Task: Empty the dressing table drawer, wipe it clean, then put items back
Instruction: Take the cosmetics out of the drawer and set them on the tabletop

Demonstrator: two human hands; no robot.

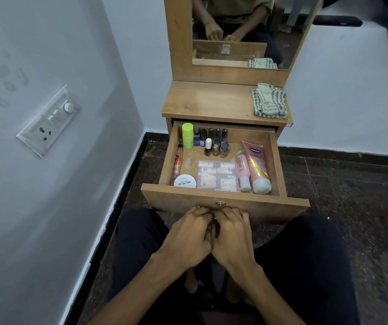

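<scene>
The wooden drawer [225,195] of the dressing table stands pulled out. It holds a green bottle [187,136], several small nail polish bottles [216,141], a red tube [177,165], a white nail polish jar [184,181], a clear sachet pack [217,175], a small pink bottle [243,171] and a pink lotion tube [257,165]. My left hand [188,238] and my right hand [232,235] are side by side at the drawer front below the lock. Their fingers curl round the small metal drawer handle [214,217]. A checked cloth [269,102] lies on the tabletop's right side.
The tabletop [207,102] carries only the cloth, with a mirror [235,31] standing behind it. A grey wall with a switch panel [47,120] runs close on the left. My legs are below the drawer, over a dark stone floor [352,195].
</scene>
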